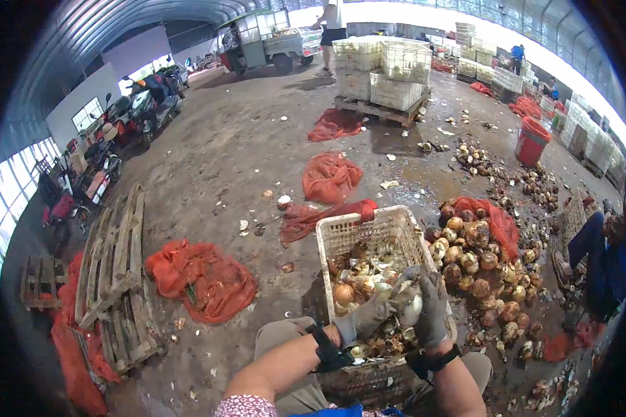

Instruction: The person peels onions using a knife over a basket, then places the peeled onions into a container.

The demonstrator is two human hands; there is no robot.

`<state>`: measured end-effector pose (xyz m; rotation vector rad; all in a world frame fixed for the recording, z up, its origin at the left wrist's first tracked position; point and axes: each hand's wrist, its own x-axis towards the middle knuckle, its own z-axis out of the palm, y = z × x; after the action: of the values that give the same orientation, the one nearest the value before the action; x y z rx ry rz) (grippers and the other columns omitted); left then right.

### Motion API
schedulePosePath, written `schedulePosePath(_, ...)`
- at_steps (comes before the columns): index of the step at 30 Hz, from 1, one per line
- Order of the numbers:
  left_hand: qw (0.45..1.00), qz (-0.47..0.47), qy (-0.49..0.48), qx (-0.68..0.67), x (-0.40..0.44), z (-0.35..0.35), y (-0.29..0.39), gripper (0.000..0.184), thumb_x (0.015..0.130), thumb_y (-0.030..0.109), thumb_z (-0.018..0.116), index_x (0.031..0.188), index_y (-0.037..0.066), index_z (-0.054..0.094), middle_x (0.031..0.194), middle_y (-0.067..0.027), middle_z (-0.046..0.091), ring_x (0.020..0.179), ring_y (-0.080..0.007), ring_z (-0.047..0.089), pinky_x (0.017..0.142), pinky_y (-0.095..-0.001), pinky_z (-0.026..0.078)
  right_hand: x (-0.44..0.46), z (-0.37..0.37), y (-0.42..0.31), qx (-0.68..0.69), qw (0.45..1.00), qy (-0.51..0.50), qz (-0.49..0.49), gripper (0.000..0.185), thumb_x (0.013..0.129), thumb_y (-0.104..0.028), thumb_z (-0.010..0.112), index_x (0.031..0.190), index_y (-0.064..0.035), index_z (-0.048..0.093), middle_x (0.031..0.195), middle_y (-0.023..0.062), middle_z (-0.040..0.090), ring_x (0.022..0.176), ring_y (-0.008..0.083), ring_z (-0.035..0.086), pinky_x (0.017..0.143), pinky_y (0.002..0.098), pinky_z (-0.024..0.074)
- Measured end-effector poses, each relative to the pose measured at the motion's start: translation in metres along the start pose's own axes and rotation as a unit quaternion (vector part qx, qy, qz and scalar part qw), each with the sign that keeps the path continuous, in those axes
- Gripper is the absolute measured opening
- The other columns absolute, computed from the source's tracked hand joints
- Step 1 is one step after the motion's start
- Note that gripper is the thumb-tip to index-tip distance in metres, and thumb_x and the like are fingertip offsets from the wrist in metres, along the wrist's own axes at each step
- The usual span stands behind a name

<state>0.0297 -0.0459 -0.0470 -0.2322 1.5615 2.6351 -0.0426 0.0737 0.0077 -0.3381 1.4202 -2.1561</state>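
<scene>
Both my hands wear grey gloves and meet over a white plastic crate point(328, 267) between my knees. A pale peeled onion point(410, 311) sits between them. My left hand point(372, 316) is closed on its left side, and my right hand point(432, 311) wraps its right side. Whether either holds a tool is too small to tell. Below them the crate contains onion skins and pieces, with a brown onion point(343, 294) at its left. Beside the crate, to the right, lies a heap of unpeeled onions point(488, 260).
Red net bags point(202, 278) lie on the floor ahead and left. Wooden pallets point(115, 257) lean at left. Stacked crates point(403, 62) stand on a pallet ahead, and a red bucket point(532, 142) at right. A seated person point(598, 257) is at the far right; another point(332, 31) stands near a vehicle.
</scene>
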Motion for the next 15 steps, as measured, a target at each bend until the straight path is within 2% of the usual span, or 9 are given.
schedulePosePath(4, 0.993, -0.071, -0.029, -0.095, -0.008, -0.02, -0.006, 0.05, 0.093, 0.046, 0.058, 0.128, 0.01, 0.053, 0.115, -0.0006, 0.061, 0.097, -0.009, 0.059, 0.083, -0.0262, 0.051, 0.009, -0.002, 0.018, -0.056, 0.996, 0.0, -0.064, 0.02, 0.094, -0.017, 0.054, 0.107, -0.0042, 0.062, 0.098, 0.0037, 0.064, 0.083, 0.0148, 0.063, 0.075, 0.03, 0.0525)
schedulePosePath(6, 0.983, -0.084, -0.111, -0.122, -0.02, -0.024, 0.012, 0.058, 0.09, 0.05, 0.061, 0.133, 0.012, 0.051, 0.124, -0.0019, 0.058, 0.101, -0.0103, 0.059, 0.087, -0.0276, 0.052, 0.001, 0.009, -0.04, 0.005, 0.993, -0.095, 0.073, 0.025, 0.093, -0.018, 0.054, 0.113, -0.0052, 0.059, 0.1, 0.0038, 0.064, 0.084, 0.0161, 0.065, 0.074, 0.0288, 0.0534)
schedulePosePath(8, 0.99, -0.038, -0.07, -0.117, -0.012, -0.036, -0.013, 0.066, 0.088, 0.056, 0.06, 0.135, 0.012, 0.05, 0.123, -0.0043, 0.061, 0.095, -0.0107, 0.061, 0.075, -0.0254, 0.054, 0.024, -0.023, -0.015, -0.129, 0.972, -0.11, -0.16, 0.031, 0.091, -0.017, 0.056, 0.119, -0.0049, 0.057, 0.101, 0.0037, 0.064, 0.086, 0.0177, 0.064, 0.075, 0.0326, 0.0537)
schedulePosePath(9, 0.984, -0.068, -0.052, -0.156, -0.025, -0.019, 0.01, 0.058, 0.089, 0.056, 0.059, 0.128, 0.013, 0.053, 0.106, -0.0004, 0.061, 0.079, -0.0078, 0.055, 0.062, -0.0224, 0.044, 0.043, -0.067, 0.0, 0.255, 0.926, -0.267, 0.075, 0.039, 0.089, -0.012, 0.056, 0.128, -0.0049, 0.053, 0.108, 0.0057, 0.064, 0.09, 0.0208, 0.064, 0.081, 0.0376, 0.0527)
schedulePosePath(10, 0.976, -0.097, -0.034, -0.194, -0.034, -0.01, 0.022, 0.051, 0.091, 0.055, 0.057, 0.121, 0.014, 0.056, 0.088, 0.0035, 0.061, 0.063, -0.0049, 0.049, 0.049, -0.0193, 0.035, 0.072, -0.103, 0.045, 0.036, 0.957, -0.287, 0.011, 0.042, 0.088, -0.015, 0.058, 0.128, -0.0047, 0.054, 0.111, 0.0076, 0.065, 0.092, 0.022, 0.065, 0.082, 0.038, 0.0526)
schedulePosePath(12, 0.984, -0.012, -0.053, -0.168, -0.013, -0.04, -0.016, 0.053, 0.092, 0.054, 0.055, 0.125, 0.013, 0.055, 0.089, 0.0018, 0.061, 0.064, -0.0067, 0.05, 0.051, -0.0218, 0.037, 0.108, -0.127, 0.095, -0.469, 0.828, -0.264, -0.155, 0.046, 0.086, -0.021, 0.062, 0.128, -0.0043, 0.055, 0.116, 0.0115, 0.065, 0.097, 0.0243, 0.065, 0.083, 0.0387, 0.0525)
schedulePosePath(13, 0.983, -0.018, -0.089, -0.162, -0.012, -0.048, -0.013, 0.053, 0.093, 0.054, 0.054, 0.125, 0.012, 0.055, 0.087, 0.0013, 0.061, 0.065, -0.0072, 0.05, 0.052, -0.0223, 0.038, 0.104, -0.125, 0.097, -0.466, 0.829, -0.265, -0.158, 0.046, 0.086, -0.021, 0.062, 0.128, -0.0043, 0.055, 0.116, 0.0115, 0.065, 0.097, 0.0243, 0.065, 0.083, 0.0387, 0.0525)
schedulePosePath(14, 0.979, -0.025, -0.123, -0.158, -0.012, -0.055, -0.013, 0.053, 0.094, 0.054, 0.052, 0.126, 0.012, 0.055, 0.086, 0.0008, 0.06, 0.065, -0.0077, 0.05, 0.053, -0.0228, 0.039, 0.091, -0.128, 0.099, -0.689, 0.692, -0.211, -0.051, 0.055, 0.078, -0.031, 0.07, 0.124, -0.0025, 0.059, 0.117, 0.0171, 0.064, 0.103, 0.0279, 0.064, 0.084, 0.0368, 0.0518)
schedulePosePath(15, 0.975, -0.014, -0.082, -0.207, -0.015, -0.051, -0.004, 0.046, 0.095, 0.05, 0.053, 0.122, 0.012, 0.055, 0.08, 0.0009, 0.057, 0.062, -0.0088, 0.05, 0.054, -0.025, 0.041, 0.064, -0.105, 0.076, -0.855, 0.495, -0.141, 0.067, 0.066, 0.07, -0.042, 0.077, 0.119, -0.0008, 0.063, 0.118, 0.0228, 0.064, 0.109, 0.0316, 0.063, 0.085, 0.0348, 0.0511)
